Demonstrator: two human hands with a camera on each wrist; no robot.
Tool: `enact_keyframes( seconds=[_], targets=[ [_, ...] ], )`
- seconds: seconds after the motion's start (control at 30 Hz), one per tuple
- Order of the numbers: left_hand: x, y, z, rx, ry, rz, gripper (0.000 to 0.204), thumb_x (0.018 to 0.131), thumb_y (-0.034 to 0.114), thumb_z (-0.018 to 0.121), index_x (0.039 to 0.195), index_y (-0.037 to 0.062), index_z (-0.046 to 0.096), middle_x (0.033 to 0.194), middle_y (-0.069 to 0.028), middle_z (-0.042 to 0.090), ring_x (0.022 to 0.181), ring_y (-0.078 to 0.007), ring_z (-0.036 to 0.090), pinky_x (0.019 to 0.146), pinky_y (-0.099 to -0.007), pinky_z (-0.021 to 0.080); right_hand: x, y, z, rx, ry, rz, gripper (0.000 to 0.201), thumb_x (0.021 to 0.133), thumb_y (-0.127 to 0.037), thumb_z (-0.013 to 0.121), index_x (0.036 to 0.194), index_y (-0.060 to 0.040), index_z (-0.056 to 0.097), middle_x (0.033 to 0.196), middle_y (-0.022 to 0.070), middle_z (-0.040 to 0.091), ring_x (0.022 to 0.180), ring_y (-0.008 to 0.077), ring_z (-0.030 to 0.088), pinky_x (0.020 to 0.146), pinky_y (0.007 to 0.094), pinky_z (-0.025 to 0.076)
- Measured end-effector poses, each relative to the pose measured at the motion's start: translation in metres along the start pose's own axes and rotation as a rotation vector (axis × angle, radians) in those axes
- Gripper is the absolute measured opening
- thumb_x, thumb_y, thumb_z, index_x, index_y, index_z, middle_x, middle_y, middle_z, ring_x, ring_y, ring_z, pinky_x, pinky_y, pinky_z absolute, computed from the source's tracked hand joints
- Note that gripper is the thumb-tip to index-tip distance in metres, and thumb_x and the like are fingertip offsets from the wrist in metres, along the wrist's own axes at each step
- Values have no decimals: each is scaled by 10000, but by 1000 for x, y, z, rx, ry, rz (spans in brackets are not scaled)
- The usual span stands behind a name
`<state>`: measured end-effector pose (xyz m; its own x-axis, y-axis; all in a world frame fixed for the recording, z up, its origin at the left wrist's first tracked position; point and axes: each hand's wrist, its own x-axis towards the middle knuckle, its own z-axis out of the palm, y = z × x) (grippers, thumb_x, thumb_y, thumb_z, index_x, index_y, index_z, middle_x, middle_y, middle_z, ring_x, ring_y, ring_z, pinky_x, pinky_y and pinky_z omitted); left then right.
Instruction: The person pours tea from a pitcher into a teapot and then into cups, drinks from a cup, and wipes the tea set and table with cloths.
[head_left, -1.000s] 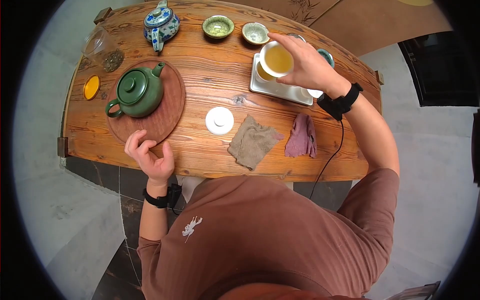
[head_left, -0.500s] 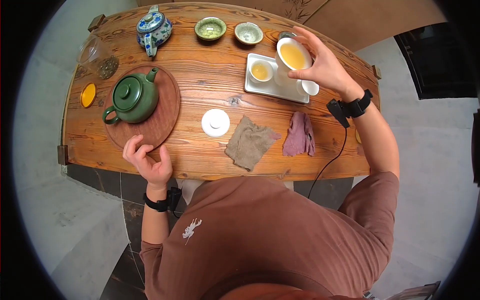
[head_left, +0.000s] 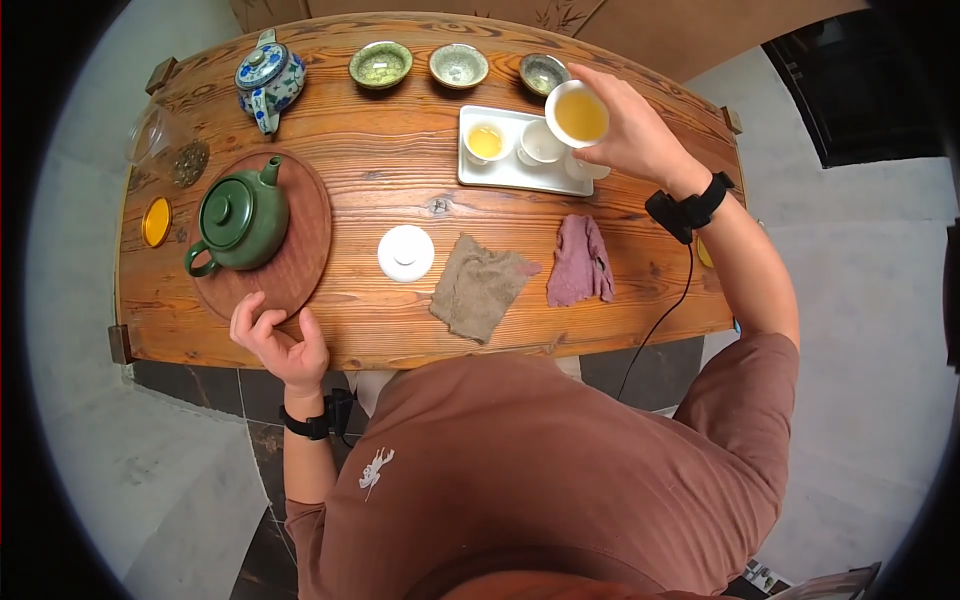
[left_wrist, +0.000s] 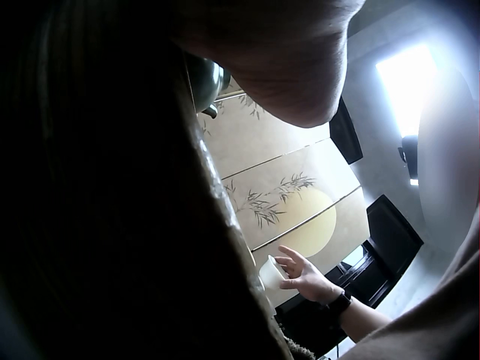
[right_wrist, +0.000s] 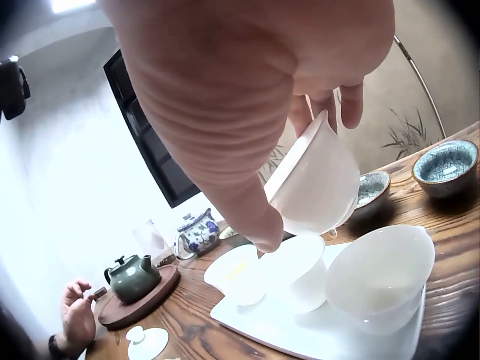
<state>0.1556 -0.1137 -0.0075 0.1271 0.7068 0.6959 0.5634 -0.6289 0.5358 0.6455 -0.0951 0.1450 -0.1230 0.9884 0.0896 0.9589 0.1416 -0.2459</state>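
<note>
Your right grip [head_left: 632, 130] is clamped on a tilted white porcelain bowl [right_wrist: 322, 180] of yellow liquid [head_left: 581, 114], raised by the far edge of a white rectangular tray [head_left: 515, 177]; three white cups [head_left: 541, 146] stand on it. Your left grip [head_left: 285, 345] is slack, loosely curled, just beside a round reddish-brown wooden board [head_left: 312, 215] carrying a green teapot [head_left: 245, 222].

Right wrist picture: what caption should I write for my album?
Right hand holding a bowl near three cups on a tray; green teapot beyond.
</note>
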Motion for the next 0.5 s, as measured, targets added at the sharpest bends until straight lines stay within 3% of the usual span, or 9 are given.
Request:
enact_keyframes(
  seconds=[0.5],
  targets=[
    [2, 1, 0, -18, -19, 12, 285, 889, 13, 710, 1089, 53, 512, 1366, -179, 493, 1262, -331, 451, 1083, -442, 363, 4, -7, 7, -113, 28, -105, 992, 673, -133, 902, 1547, -130, 432, 1419, 175, 587, 1280, 389, 575, 1091, 473, 490]
  ],
)
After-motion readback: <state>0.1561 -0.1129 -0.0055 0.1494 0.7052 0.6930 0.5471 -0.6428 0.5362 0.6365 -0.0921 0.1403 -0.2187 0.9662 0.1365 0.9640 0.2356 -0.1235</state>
